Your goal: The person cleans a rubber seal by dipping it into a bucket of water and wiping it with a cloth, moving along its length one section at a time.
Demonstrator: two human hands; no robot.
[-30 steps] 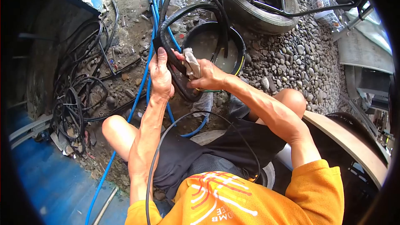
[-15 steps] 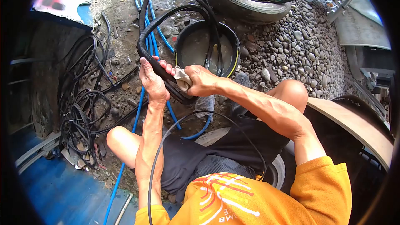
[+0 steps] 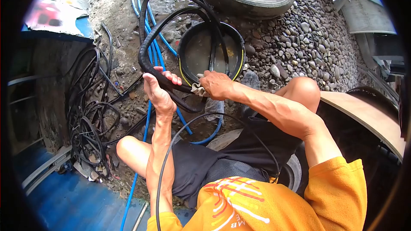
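Observation:
A thick black hose [image 3: 147, 45] loops up from my lap and bends down into a round black basin [image 3: 242, 55] of murky water. My left hand [image 3: 160, 94] supports the hose from below, fingers curled round it and thumb stretched out. To the right, my right hand [image 3: 217, 85] is closed on a crumpled whitish rag [image 3: 198, 89], which is pressed on a lower stretch of the hose by the basin's near rim. The fingertips of my right hand are partly hidden.
A tyre [image 3: 248, 2] lies behind the basin, beside loose gravel [image 3: 308, 42]. Blue hoses [image 3: 156, 55] run along the ground. Tangled black cables [image 3: 87, 124] lie at left. A thin black cable [image 3: 171, 145] arcs over my lap. A curved board [image 3: 368, 117] is at right.
My right hand and the rag have slid right along the hose, away from my left hand. My left hand stays on the hose, and the view has shifted slightly.

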